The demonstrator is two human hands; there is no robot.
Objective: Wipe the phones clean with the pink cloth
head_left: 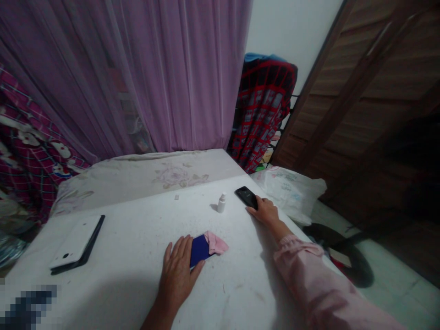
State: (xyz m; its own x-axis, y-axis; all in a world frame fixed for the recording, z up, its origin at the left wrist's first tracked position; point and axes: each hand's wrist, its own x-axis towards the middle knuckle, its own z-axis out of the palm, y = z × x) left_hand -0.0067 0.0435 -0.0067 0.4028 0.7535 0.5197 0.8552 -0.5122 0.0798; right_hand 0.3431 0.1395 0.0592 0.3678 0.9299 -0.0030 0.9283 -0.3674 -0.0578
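My left hand [177,277] lies at the front of a white sheet-covered surface [137,229], its thumb and fingers around the edge of a flat dark blue object [200,251]. A pink cloth [216,243] sits against that object's far end. My right hand [264,213] has its fingertips on the lower end of a black smartphone [246,197]. Whether it grips the phone I cannot tell. A small white bottle [222,203] stands upright just left of the phone. Far to the left lies a white phone in a black case [76,243].
A pale pillow [144,178] lies along the far side, with a white plastic bag [288,192] at the right corner. The surface's right edge drops to a tiled floor [388,279]. Behind hang a lilac curtain [165,68] and a red-patterned blanket [263,110], beside a wooden door [354,82].
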